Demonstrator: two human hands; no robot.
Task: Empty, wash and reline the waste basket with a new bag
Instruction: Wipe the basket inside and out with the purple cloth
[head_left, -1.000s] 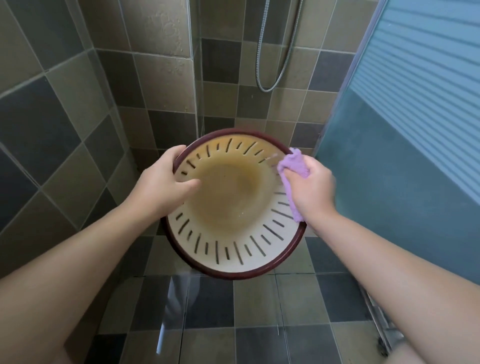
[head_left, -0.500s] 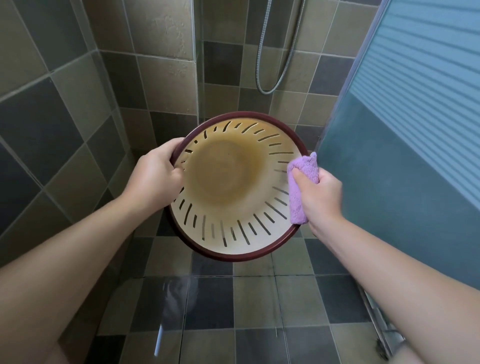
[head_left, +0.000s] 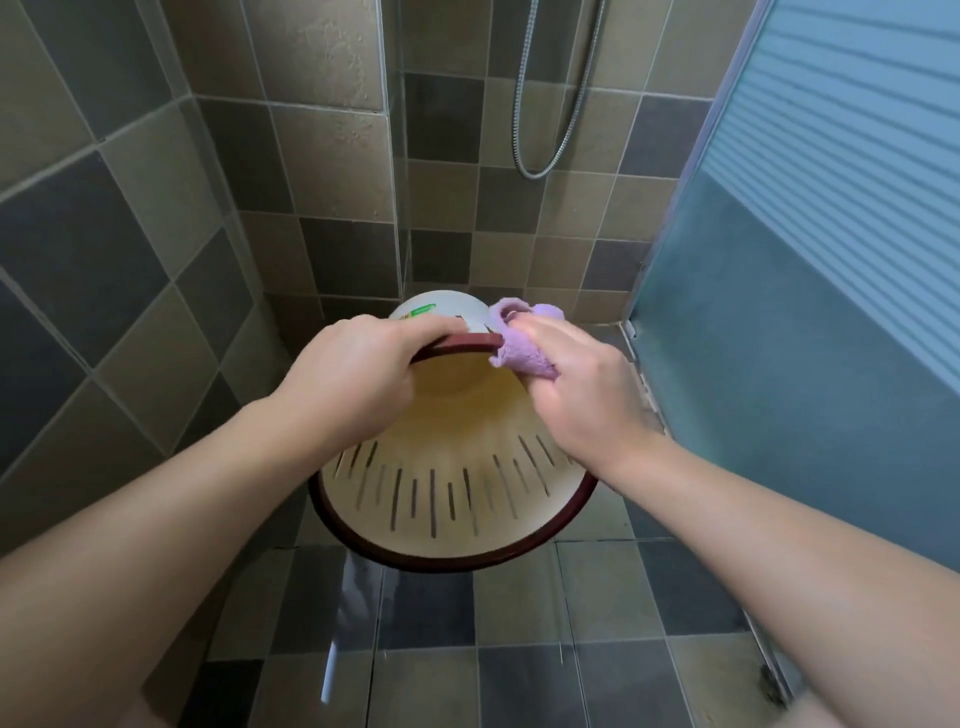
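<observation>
Two hands at frame centre. Left hand (head_left: 358, 371) grips the basket (head_left: 441, 499) rim; right hand (head_left: 582, 384) clutches a purple cloth (head_left: 519, 351) against it.

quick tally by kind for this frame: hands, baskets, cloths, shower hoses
Hands: 2, left hand gripping the rim, right hand pinching the cloth
Waste baskets: 1, cream with dark red rim
Cloths: 1, purple, against the rim
Shower hoses: 1, metal, hanging on the tiled wall
Total: 5
</observation>
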